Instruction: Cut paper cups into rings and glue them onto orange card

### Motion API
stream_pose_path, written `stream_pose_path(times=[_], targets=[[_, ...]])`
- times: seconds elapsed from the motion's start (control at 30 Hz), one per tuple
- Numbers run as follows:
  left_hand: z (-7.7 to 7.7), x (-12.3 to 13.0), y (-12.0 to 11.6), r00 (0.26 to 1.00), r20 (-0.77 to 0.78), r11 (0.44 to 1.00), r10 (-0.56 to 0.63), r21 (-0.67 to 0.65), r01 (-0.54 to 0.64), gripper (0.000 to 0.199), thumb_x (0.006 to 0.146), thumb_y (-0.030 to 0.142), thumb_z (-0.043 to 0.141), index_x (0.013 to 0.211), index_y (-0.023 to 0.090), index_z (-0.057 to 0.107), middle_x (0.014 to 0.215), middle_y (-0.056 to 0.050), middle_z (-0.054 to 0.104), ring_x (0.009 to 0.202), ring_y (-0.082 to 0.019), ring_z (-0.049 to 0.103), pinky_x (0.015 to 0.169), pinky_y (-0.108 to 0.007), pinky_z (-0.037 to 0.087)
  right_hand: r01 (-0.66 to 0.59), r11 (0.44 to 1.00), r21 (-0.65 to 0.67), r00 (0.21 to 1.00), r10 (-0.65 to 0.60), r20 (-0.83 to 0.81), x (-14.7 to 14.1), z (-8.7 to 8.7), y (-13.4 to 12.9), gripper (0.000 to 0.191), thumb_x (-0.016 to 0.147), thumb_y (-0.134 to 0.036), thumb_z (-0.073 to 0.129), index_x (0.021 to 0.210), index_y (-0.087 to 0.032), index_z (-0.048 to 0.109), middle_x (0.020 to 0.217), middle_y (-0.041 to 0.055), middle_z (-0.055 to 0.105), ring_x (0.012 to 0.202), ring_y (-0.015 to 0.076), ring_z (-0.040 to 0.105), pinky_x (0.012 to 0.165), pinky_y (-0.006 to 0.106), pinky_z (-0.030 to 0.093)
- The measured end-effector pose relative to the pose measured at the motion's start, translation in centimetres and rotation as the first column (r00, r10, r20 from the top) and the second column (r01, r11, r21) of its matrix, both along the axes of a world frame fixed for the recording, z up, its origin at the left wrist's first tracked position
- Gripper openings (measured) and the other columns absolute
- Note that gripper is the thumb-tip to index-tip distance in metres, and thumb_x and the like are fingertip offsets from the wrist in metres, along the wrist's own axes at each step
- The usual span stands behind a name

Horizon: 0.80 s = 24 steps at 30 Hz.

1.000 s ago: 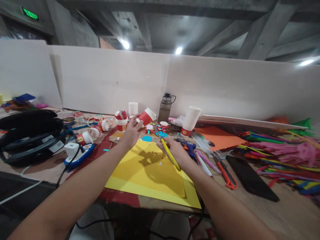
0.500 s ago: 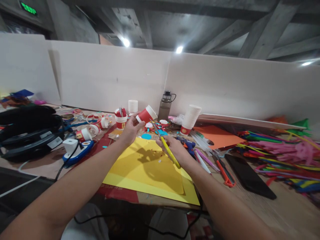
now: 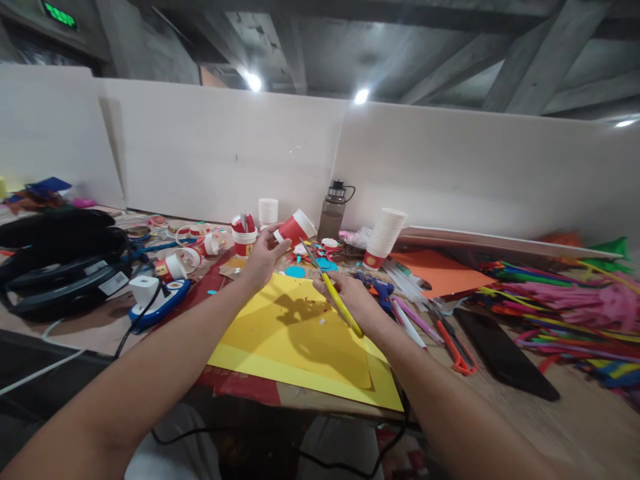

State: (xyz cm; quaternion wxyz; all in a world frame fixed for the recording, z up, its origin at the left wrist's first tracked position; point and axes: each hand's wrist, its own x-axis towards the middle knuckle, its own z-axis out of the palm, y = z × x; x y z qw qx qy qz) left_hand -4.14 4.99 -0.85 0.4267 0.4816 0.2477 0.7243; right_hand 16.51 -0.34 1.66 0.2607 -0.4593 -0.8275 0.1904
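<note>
1. Nearest the person, yellow sheets (image 3: pixel 295 340) lie overlapped at the table's edge, with small scraps and the shadow of the hands across them.
2. To the right, a dark phone (image 3: pixel 505 353) lies flat, an orange-handled tool (image 3: pixel 457 353) just beside it.
3. Over the sheets, the right hand (image 3: pixel 350 299) is closed around a yellow-handled cutting tool (image 3: pixel 344 312), its blade pointing up and away toward the cup; whether the tip touches cannot be told.
4. A little farther out, the left hand (image 3: pixel 264 260) is partly curled—thumb and fingers about the base of a red-and-white cup (image 3: pixel 294 229). The cup is raised above the table and tilted, its white rim up and to the right.
5. On the left, a blue-and-white power strip (image 3: pixel 159 305) sits near dark headgear (image 3: pixel 65 267).
6. Beyond the right hand lies an orange sheet (image 3: pixel 445 273), near a leaning stack of cups (image 3: pixel 385 237).
7. Farther back, a dark-capped bottle (image 3: pixel 333 212) stands upright—in front of a pale upright panel (image 3: pixel 225 147).
</note>
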Motion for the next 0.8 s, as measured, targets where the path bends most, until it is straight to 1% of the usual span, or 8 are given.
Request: stream_pose_path(times=[0.07, 0.2, 0.37, 0.47, 0.6, 0.7, 0.8], targets=[[0.12, 0.03, -0.1, 1.0, 0.007, 1.0, 0.001, -0.007, -0.001, 0.053, 0.067, 0.029, 0.078, 0.114, 0.022, 0.055, 0.1, -0.003, 0.064, 0.092, -0.015, 0.061, 0.086, -0.032, 0.05, 0.013, 1.0, -0.002, 1.0, -0.013, -0.002, 0.01, -0.06, 0.03, 0.038, 0.084, -0.053, 0.052, 0.08, -0.018, 0.065, 0.075, 0.0038, 0.066, 0.068, 0.0172, 0.058, 0.06, 0.025, 0.039], [0.32, 0.04, -0.23, 1.0, 0.017, 1.0, 0.003, -0.016, -0.003, 0.053, 0.066, 0.027, 0.078, 0.114, 0.021, 0.056, 0.101, -0.003, 0.064, 0.094, -0.016, 0.061, 0.087, -0.032, 0.05, 0.021, 1.0, -0.017, 0.999, -0.021, -0.028, 0.07, -0.39, 0.21, 0.037, 0.085, -0.052, 0.051, 0.082, -0.019, 0.066, 0.077, 0.0039, 0.067, 0.07, 0.0177, 0.059, 0.06, 0.025, 0.04], [0.18, 0.0, -0.2, 1.0, -0.021, 1.0, 0.008, -0.005, -0.008, 0.05, 0.068, 0.027, 0.076, 0.114, 0.022, 0.056, 0.103, -0.003, 0.064, 0.093, -0.016, 0.061, 0.086, -0.033, 0.049, 0.022, 0.999, -0.03, 0.999, -0.023, -0.037, -0.05, -0.44, 0.13, 0.037, 0.085, -0.052, 0.05, 0.077, -0.019, 0.066, 0.071, 0.0034, 0.064, 0.064, 0.0167, 0.056, 0.057, 0.024, 0.039], [0.03, -0.01, -0.12, 1.0, -0.021, 1.0, 0.017, 0.007, -0.017, 0.048, 0.068, 0.027, 0.076, 0.112, 0.022, 0.057, 0.101, -0.003, 0.065, 0.092, -0.016, 0.061, 0.086, -0.033, 0.05, 0.04, 0.999, -0.021, 0.999, -0.041, -0.028, -0.11, -0.35, 0.06, 0.036, 0.085, -0.051, 0.051, 0.079, -0.019, 0.067, 0.071, 0.0037, 0.064, 0.064, 0.0167, 0.055, 0.056, 0.024, 0.038], [-0.01, -0.04, -0.02, 1.0, 0.002, 1.0, 0.011, 0.004, -0.011, 0.05, 0.066, 0.027, 0.078, 0.111, 0.021, 0.057, 0.104, -0.004, 0.066, 0.097, -0.018, 0.062, 0.089, -0.034, 0.05, 0.057, 0.998, -0.01, 0.998, -0.058, -0.006, -0.15, -0.16, -0.07, 0.036, 0.085, -0.05, 0.051, 0.083, -0.019, 0.068, 0.074, 0.0047, 0.066, 0.066, 0.0175, 0.056, 0.056, 0.024, 0.037], [0.05, -0.03, 0.0, 1.0, 0.022, 1.0, 0.005, -0.004, -0.005, 0.051, 0.066, 0.027, 0.078, 0.112, 0.021, 0.057, 0.106, -0.004, 0.066, 0.1, -0.018, 0.062, 0.092, -0.037, 0.049, 0.043, 0.999, -0.009, 0.999, -0.043, -0.009, -0.2, 0.01, -0.23, 0.035, 0.086, -0.05, 0.051, 0.08, -0.019, 0.068, 0.077, 0.0049, 0.068, 0.07, 0.0186, 0.058, 0.058, 0.024, 0.039], [0.13, 0.01, -0.03, 1.0, 0.026, 1.0, 0.009, -0.009, -0.009, 0.051, 0.066, 0.028, 0.078, 0.112, 0.021, 0.057, 0.106, -0.004, 0.066, 0.1, -0.018, 0.062, 0.092, -0.036, 0.049, 0.034, 0.999, -0.012, 0.999, -0.034, -0.019, -0.25, 0.06, -0.3, 0.035, 0.087, -0.049, 0.05, 0.078, -0.02, 0.067, 0.08, 0.0049, 0.069, 0.072, 0.0193, 0.06, 0.061, 0.025, 0.04]])
